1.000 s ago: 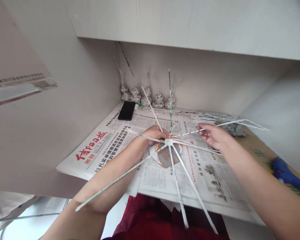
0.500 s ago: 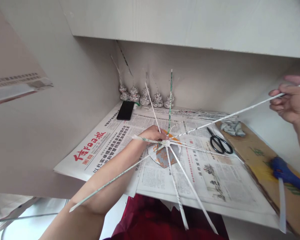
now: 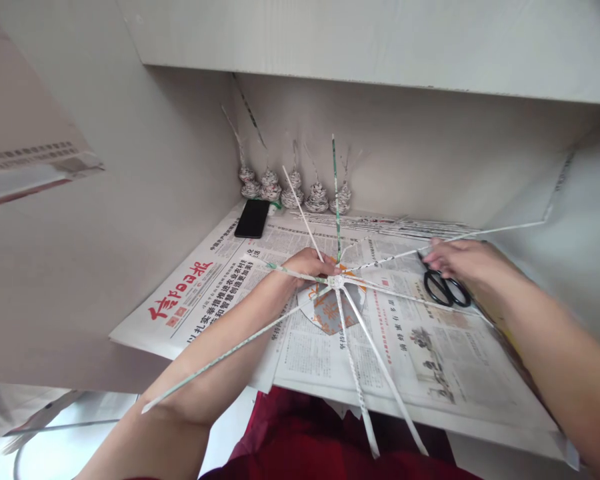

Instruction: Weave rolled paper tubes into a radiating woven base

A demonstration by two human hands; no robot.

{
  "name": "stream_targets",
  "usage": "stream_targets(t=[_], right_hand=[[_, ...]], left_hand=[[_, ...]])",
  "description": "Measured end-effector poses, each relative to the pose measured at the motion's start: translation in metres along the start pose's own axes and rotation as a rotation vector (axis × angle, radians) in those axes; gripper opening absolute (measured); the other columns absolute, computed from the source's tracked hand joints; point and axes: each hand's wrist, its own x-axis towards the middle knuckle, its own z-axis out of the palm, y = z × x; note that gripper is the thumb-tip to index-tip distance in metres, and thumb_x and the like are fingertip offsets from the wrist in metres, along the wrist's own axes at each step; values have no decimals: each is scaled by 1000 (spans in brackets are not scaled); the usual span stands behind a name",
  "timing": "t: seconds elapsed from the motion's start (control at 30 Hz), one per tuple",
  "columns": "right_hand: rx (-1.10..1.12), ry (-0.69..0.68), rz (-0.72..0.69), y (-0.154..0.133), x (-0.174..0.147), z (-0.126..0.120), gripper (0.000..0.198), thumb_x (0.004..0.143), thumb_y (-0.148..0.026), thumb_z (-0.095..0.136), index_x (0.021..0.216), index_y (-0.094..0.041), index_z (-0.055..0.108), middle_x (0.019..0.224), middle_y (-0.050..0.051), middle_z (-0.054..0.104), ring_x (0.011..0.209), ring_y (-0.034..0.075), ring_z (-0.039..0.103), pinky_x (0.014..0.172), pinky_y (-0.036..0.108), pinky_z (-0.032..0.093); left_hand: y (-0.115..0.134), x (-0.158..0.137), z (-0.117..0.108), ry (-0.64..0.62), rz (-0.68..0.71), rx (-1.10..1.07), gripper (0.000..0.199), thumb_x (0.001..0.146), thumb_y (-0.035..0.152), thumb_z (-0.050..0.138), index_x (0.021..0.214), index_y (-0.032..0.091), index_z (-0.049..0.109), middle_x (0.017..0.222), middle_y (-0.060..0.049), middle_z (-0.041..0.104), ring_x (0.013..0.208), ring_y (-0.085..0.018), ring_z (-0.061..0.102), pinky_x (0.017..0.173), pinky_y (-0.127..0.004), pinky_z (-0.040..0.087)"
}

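Note:
My left hand (image 3: 314, 263) is closed on a woven hub (image 3: 336, 282) of rolled-paper strands, its fingertips pinching the far left edge. Long strands spread out from the hub, some reaching over my left forearm and past the near table edge. A grey and orange piece (image 3: 333, 313) lies beneath the hub. My right hand (image 3: 463, 259) is closed around a long white paper strand (image 3: 395, 258) running from the hub; its far part bends upward at the right. Black-handled scissors (image 3: 447, 290) lie just under my right hand, their blades partly hidden.
Newspaper (image 3: 310, 367) covers the table. A black phone (image 3: 252, 219) lies at the back left, near several woven gourd-shaped pieces (image 3: 317, 197) along the wall. Thin paper rods (image 3: 380, 225) lie at the back. A low white panel (image 3: 380, 40) overhangs the workspace.
My right hand has slid or moved left and inward from the far right, now gripping the strand nearer the hub. My left hand stays at the hub.

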Motion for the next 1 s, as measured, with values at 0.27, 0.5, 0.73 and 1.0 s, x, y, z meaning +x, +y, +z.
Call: stream_targets(t=[0.27,0.5,0.73,1.0], right_hand=[[-49,-418,-405,-51,-71,87,25,81,-46,60,78,-24,70,72,0,70,67,18,60,63,27,43],[13,-148,-369,-65,-74,101,19,81,-41,60,83,-24,70,81,3,73,69,17,64,65,28,44],[69,-187,-323,-71,-73,114,26,78,-46,62,77,-21,69,76,3,71,66,16,61,62,27,43],[305,-197,-237,-66,-71,120,28,73,-44,66,84,-18,67,81,4,70,72,17,62,69,28,46]], left_hand=[[1,-1,-6,-147,-3,102,14,56,16,78,63,10,68,48,2,56,43,-6,45,43,-20,30],[5,-10,3,-46,-24,110,12,57,9,76,61,11,65,48,3,55,41,-4,43,42,-19,29],[2,-9,4,-58,-6,97,16,56,7,78,61,11,64,51,3,57,42,-4,45,43,-17,32],[-1,-6,5,-89,14,41,31,46,7,85,67,8,62,55,1,59,48,-6,55,51,-18,46]])
